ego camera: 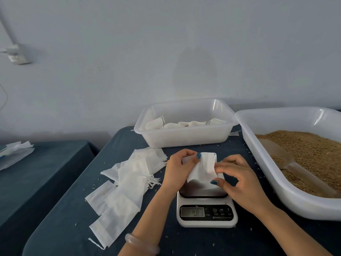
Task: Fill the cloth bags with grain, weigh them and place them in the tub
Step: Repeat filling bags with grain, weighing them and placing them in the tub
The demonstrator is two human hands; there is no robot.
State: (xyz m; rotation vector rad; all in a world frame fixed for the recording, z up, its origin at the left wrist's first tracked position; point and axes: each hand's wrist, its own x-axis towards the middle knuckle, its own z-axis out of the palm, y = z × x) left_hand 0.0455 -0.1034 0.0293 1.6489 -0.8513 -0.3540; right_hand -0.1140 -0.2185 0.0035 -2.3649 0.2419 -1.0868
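Observation:
An empty white cloth bag [202,168] hangs above the kitchen scale [206,213], held between both hands. My left hand [178,168] pinches its left upper edge, thumb on the front. My right hand [239,178] pinches its right side with fingers and thumb. A heap of empty cloth bags [125,185] with drawstrings lies spread to the left of the scale. The small clear tub [184,137] at the back holds several filled bags [184,123]. The large tub [295,198] on the right holds brown grain [313,154] with a translucent scoop [282,157] lying in it.
All of it rests on a table under a dark blue cloth [73,218], with stray grains scattered about. A second blue-covered table [36,172] at the left bears white packaging [14,154]. A pale wall stands behind, with a socket [18,59] at upper left.

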